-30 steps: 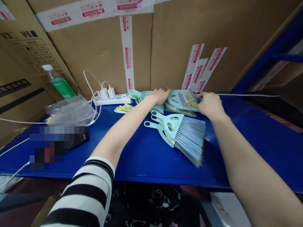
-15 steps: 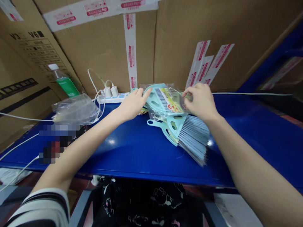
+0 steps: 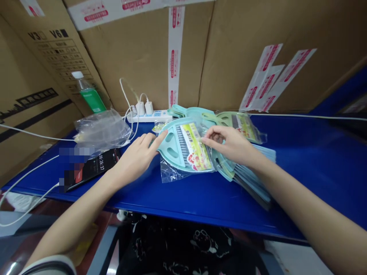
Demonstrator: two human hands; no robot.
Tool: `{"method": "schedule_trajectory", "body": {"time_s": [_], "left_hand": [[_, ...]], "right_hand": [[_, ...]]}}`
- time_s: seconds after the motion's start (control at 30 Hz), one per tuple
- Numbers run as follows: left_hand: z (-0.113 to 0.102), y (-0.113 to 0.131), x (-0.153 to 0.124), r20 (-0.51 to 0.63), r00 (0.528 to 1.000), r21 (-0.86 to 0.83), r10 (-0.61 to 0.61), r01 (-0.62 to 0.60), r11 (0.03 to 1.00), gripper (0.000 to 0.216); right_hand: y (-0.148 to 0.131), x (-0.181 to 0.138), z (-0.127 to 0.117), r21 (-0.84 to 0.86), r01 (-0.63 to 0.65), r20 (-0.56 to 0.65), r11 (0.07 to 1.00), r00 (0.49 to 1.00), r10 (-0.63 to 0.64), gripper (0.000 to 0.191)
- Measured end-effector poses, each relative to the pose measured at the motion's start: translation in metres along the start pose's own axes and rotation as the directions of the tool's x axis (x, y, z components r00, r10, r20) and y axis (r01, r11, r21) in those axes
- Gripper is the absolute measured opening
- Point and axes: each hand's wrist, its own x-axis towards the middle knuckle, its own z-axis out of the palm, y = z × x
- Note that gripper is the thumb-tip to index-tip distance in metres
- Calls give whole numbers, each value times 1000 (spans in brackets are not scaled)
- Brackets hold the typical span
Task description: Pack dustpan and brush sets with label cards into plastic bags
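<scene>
A light-blue dustpan and brush set (image 3: 172, 147) in a clear plastic bag, with a yellow printed label, is held just over the table. My left hand (image 3: 140, 154) is closed around its handle end, which the fingers mostly hide. My right hand (image 3: 229, 143) has its fingers curled, thumb and forefinger pinched at the bag's right side. Partly under the bag and my right wrist lies an unbagged hand brush (image 3: 252, 183) with blue-grey bristles. Behind, a bagged pale-green set (image 3: 243, 124) and another light-blue dustpan (image 3: 197, 112) lie against the cardboard.
On the left of the blue table (image 3: 172, 202) are a phone (image 3: 97, 168), crumpled clear bags (image 3: 100, 130) and a bottle with a green label (image 3: 91, 97). A power strip (image 3: 157, 115) with white plugs and cables runs along the back. Large cardboard boxes (image 3: 137, 57) stand behind.
Both hands have drawn the bagged dustpan set away from the back, nearer to me. The pale-green set behind has come into view. My camera view has shifted slightly.
</scene>
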Motion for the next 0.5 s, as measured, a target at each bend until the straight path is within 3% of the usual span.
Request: {"method": "schedule_trajectory", "body": {"time_s": [0.13,0.23,0.37,0.43,0.5], "left_hand": [[0,0,-8,-16,1000,-25,-16,15,1000,54],[-1,2,-10,-14,999,-84,-30,28,996,55],[-2,4,-11,83,995,-162,-52,65,985,54],[-4,2,-11,126,990,-228,-65,92,969,55],[-7,-2,-12,165,985,-299,-56,104,948,55]], "right_hand": [[2,-2,-1,134,38,31,990,999,-43,30],[6,-3,-1,67,51,113,996,992,-58,35],[8,-5,-1,38,-5,196,999,981,-3,54],[7,-5,-6,-25,-25,174,999,984,29,54],[4,-5,-13,-187,-50,57,981,996,62,46]]}}
